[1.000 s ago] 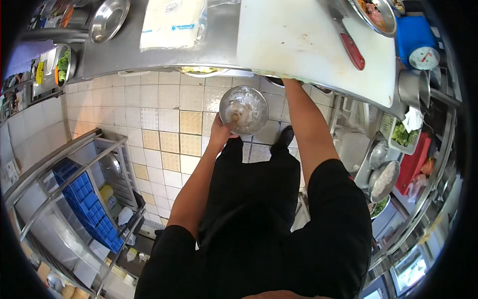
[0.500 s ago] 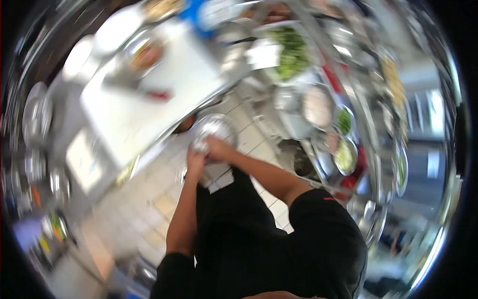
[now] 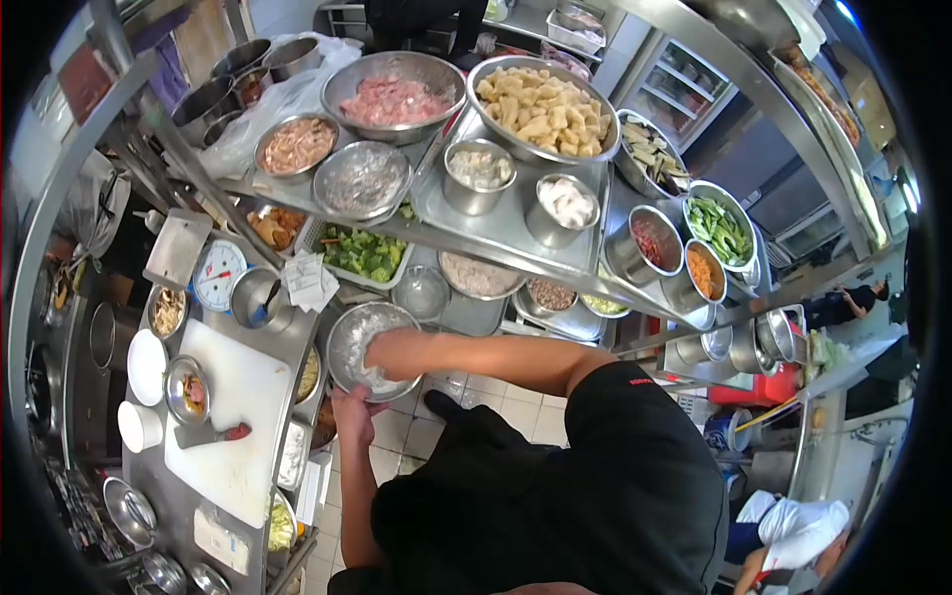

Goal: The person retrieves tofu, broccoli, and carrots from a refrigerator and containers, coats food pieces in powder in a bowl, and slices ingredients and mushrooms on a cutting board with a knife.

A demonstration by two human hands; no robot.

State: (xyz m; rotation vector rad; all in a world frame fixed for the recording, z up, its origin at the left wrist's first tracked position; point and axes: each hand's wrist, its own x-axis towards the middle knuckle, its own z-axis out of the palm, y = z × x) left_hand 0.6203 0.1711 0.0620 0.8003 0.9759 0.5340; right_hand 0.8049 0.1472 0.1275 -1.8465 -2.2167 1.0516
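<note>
A round metal bowl [image 3: 344,349] coated inside with white powder is in front of me, over the tiled floor and beside the steel counter. My left hand [image 3: 354,415] grips its near rim from below. Inside the bowl is my right hand [image 3: 393,354], knuckles up, its fingers down toward the powder and hidden from view. Whether those fingers hold anything does not show. To the left, a white cutting board [image 3: 226,416] bears a knife [image 3: 212,434] with a red handle and a small metal bowl [image 3: 188,390] with food in it.
A steel shelf [image 3: 416,231] ahead carries a bowl of pink meat [image 3: 395,104], a bowl of pale chunks [image 3: 543,111] and several metal pots. Beneath are a broccoli tray [image 3: 365,255] and a dial scale [image 3: 219,275]. A co-worker in white [image 3: 803,531] is at lower right.
My view has turned and sharpened, bringing the shelf in front of me. The bowl stays at my hands; my right hand now reaches down inside it, while my left grips the near rim.
</note>
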